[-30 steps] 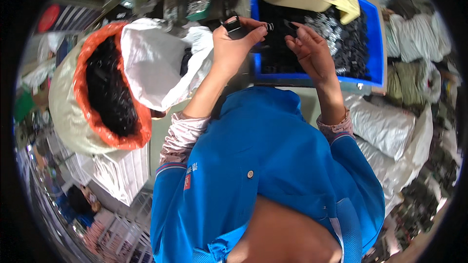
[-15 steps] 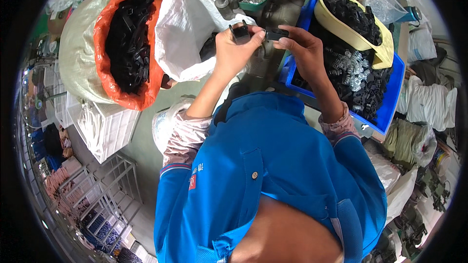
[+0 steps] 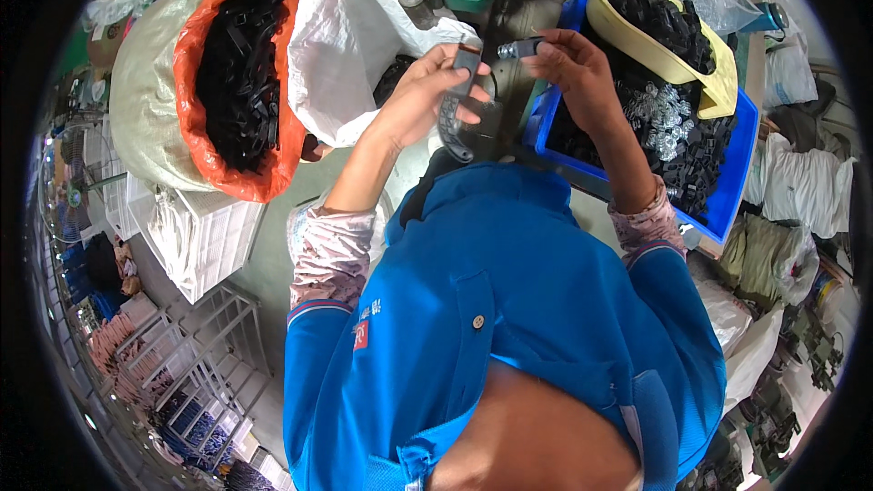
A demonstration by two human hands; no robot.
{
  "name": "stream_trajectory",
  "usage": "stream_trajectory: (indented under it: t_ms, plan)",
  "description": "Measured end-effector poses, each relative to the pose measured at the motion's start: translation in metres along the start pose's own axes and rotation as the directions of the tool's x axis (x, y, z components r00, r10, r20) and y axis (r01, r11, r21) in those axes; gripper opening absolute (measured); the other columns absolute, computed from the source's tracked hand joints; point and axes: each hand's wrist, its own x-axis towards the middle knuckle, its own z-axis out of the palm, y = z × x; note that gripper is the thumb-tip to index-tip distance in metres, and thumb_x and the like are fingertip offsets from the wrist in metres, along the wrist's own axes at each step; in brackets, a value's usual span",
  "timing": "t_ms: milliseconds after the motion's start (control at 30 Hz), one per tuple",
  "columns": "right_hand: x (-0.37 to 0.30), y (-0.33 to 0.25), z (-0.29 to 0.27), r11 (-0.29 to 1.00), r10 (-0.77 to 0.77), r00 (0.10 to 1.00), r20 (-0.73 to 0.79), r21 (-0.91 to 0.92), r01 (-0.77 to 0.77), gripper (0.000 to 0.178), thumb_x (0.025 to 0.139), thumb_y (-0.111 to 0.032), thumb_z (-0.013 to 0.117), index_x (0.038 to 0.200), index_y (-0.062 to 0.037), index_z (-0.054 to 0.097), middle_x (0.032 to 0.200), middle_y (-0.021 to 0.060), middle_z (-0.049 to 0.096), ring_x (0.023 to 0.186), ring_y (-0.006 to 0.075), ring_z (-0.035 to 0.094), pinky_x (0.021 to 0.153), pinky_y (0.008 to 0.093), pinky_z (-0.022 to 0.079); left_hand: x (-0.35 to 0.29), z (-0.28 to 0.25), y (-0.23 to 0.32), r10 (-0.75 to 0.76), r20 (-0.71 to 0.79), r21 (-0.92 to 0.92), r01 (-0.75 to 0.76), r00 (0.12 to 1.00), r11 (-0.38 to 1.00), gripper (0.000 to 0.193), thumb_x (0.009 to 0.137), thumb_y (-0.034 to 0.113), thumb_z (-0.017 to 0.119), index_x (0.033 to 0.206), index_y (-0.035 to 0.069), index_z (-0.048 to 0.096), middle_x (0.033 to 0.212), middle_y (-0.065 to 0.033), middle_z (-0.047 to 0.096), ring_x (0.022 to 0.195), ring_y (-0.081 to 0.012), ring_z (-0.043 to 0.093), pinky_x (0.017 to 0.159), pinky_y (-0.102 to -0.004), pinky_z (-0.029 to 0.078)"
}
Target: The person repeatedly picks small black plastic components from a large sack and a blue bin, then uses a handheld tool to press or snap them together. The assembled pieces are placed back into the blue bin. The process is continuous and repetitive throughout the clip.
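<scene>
Holding one long dark handle (image 3: 449, 116) in the left hand (image 3: 418, 95), at upper centre of the frame, with thumb pressing across and fingers spreading behind. Running its long axis nearly up and down the frame, curving rightward at the lower end. Pinching one small dark piece (image 3: 527, 47) between thumb and fingertips of the right hand (image 3: 584, 75), just right of the handle's upper end. Laying this second axis nearly level across the frame, facing an apparent metal spring (image 3: 506, 51) left toward the handle; leaving a gap between, not touching.

Placing the right hand nearer the blue tray (image 3: 737, 164), the left nearer the white sack (image 3: 327, 55).

Counting two hands, one handle, one gripped piece, one spring on it. Counting also one blue tray and one yellow scoop (image 3: 637, 53) at upper right; one orange-lined sack (image 3: 189, 82) and one white sack at upper left; one green tray (image 3: 471, 5) at top centre. Finding loose springs (image 3: 668, 118) and black parts (image 3: 655, 14) too crowded for counting.
</scene>
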Motion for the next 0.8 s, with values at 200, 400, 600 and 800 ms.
stream_trajectory:
  t_ms: [200, 400, 600, 800]
  plan:
    - [0.0, -0.013, -0.001, 0.997, -0.006, 0.999, 0.037, 0.083, 0.003, 0.029, 0.092, -0.012, 0.065, 0.116, 0.0044, 0.06, 0.102, 0.0125, 0.065, 0.088, 0.0204, 0.068, 0.082, 0.0311, 0.057, -0.009, 0.011, -0.005, -0.066, 0.124, 0.175, 0.044, 0.99, 0.984, 0.043, 0.094, 0.013, 0.056, 0.134, 0.002, 0.047, 0.129, -0.0145, 0.058, 0.098, -0.0257, 0.069, 0.06, -0.0291, 0.06]
    - [-0.001, -0.008, -0.004, 0.998, -0.027, 0.998, 0.059, -0.046, 0.03, 0.03, 0.09, -0.013, 0.067, 0.114, 0.0059, 0.063, 0.102, 0.0137, 0.067, 0.089, 0.0198, 0.067, 0.082, 0.032, 0.056, -0.009, 0.023, -0.008, -0.089, 0.144, 0.216, 0.057, 0.986, 0.975, 0.041, 0.094, 0.013, 0.057, 0.133, 0.004, 0.049, 0.128, -0.0101, 0.06, 0.097, -0.024, 0.069, 0.056, -0.0268, 0.057]
    - [-0.009, -0.005, 0.003, 0.995, 0.021, 0.995, 0.093, -0.101, -0.012, 0.032, 0.089, -0.013, 0.069, 0.111, 0.0078, 0.062, 0.1, 0.0135, 0.067, 0.086, 0.0184, 0.067, 0.082, 0.0311, 0.055, -0.006, 0.025, -0.017, -0.103, 0.143, 0.202, 0.073, 0.984, 0.977, 0.038, 0.095, 0.015, 0.058, 0.131, 0.005, 0.05, 0.127, -0.0079, 0.06, 0.097, -0.0233, 0.069, 0.056, -0.0269, 0.055]
    - [-0.019, -0.002, 0.003, 0.993, 0.034, 0.997, 0.067, -0.116, -0.026, 0.026, 0.086, -0.011, 0.071, 0.103, 0.0066, 0.061, 0.094, 0.0119, 0.067, 0.082, 0.0163, 0.065, 0.078, 0.0285, 0.051, -0.005, 0.029, -0.02, -0.107, 0.122, 0.213, 0.079, 0.987, 0.974, 0.035, 0.095, 0.013, 0.058, 0.128, 0.003, 0.05, 0.125, -0.01, 0.062, 0.096, -0.0229, 0.069, 0.057, -0.0263, 0.054]
